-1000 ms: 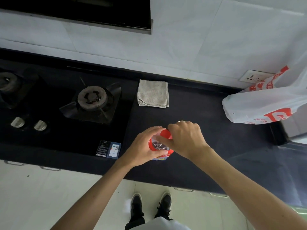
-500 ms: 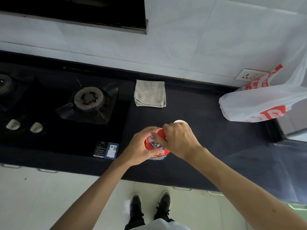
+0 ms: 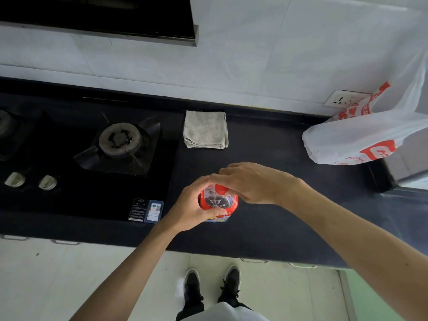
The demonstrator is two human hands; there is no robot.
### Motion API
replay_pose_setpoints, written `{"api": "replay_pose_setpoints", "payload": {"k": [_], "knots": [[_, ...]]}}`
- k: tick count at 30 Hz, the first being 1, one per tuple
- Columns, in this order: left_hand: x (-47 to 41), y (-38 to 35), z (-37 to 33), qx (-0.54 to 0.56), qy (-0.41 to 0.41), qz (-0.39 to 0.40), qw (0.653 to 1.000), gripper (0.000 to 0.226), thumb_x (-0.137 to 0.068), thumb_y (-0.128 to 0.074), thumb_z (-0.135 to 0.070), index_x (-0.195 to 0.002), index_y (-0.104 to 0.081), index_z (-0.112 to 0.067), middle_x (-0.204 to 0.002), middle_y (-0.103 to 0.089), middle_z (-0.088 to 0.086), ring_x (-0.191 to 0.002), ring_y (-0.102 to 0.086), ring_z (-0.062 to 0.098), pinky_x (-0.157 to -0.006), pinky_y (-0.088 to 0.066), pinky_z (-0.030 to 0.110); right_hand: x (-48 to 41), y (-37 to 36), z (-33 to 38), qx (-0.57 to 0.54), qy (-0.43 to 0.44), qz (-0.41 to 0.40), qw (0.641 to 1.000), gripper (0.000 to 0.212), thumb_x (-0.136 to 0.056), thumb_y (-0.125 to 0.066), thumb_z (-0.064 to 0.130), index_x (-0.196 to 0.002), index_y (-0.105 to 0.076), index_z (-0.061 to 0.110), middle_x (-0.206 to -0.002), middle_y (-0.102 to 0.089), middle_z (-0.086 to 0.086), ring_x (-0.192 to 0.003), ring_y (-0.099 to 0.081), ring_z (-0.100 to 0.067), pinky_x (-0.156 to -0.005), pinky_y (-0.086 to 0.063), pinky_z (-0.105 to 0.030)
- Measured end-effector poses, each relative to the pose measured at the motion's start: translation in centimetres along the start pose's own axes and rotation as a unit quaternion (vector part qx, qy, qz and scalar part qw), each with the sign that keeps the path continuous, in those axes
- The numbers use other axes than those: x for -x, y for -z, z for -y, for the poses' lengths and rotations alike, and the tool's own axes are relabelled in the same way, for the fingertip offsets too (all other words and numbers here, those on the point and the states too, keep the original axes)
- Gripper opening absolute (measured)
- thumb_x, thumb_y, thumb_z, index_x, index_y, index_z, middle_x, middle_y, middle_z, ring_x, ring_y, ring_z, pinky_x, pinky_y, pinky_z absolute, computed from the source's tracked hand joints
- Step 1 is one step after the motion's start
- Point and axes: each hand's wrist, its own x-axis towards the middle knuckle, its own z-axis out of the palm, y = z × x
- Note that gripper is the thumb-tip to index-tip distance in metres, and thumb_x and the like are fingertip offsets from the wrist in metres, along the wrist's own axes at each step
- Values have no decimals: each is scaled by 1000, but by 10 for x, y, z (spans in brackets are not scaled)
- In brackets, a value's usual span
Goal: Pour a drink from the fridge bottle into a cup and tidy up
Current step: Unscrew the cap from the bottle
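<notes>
A drink bottle (image 3: 217, 202) with a red label stands upright on the dark counter (image 3: 273, 205), seen from above. Its red cap (image 3: 220, 188) shows between my fingers. My left hand (image 3: 194, 207) grips the bottle's shoulder from the left. My right hand (image 3: 252, 181) reaches over the top, and its fingertips pinch the cap. The cup is hidden behind my right hand.
A folded grey cloth (image 3: 205, 129) lies at the back of the counter. A gas hob with a burner (image 3: 119, 139) and two knobs (image 3: 47, 182) fills the left. A white plastic bag (image 3: 361, 137) sits at the right, below a wall socket (image 3: 340, 99).
My right hand has turned on the cap, and its fingers now spread further over the bottle top. The white rim seen behind it half a second ago is now covered.
</notes>
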Motion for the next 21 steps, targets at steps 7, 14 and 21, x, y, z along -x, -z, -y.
{"api": "replay_pose_setpoints", "payload": {"k": [7,14,21], "knots": [[0,1,-6,11,-16,-2,1000,73,-73,-87,-33,-132,-46,-44,-127,-59,-20,-121,-58,4,-97,-51,19,-3,-14,12,-8,-94,-125,988,43,-92,-52,59,-108,-54,20,-82,-62,5,-71,-59,-21,-63,-53,-38],[1,1,-6,-2,-14,1,1000,66,-73,-86,-35,-125,-47,-45,-122,-60,-18,-117,-60,6,-92,-53,17,-3,-21,13,-30,-37,-153,987,30,-97,-57,38,-122,-55,21,-95,-66,1,-85,-61,-18,-77,-55,-37],[1,0,-5,-4,11,-10,1000,68,-71,-89,-25,-119,-45,-49,-118,-57,-26,-113,-57,-10,-82,-47,4,2,-8,12,33,33,-107,993,41,-92,-67,16,-131,-55,18,-108,-62,-8,-94,-59,-22,-83,-56,-39]]}}
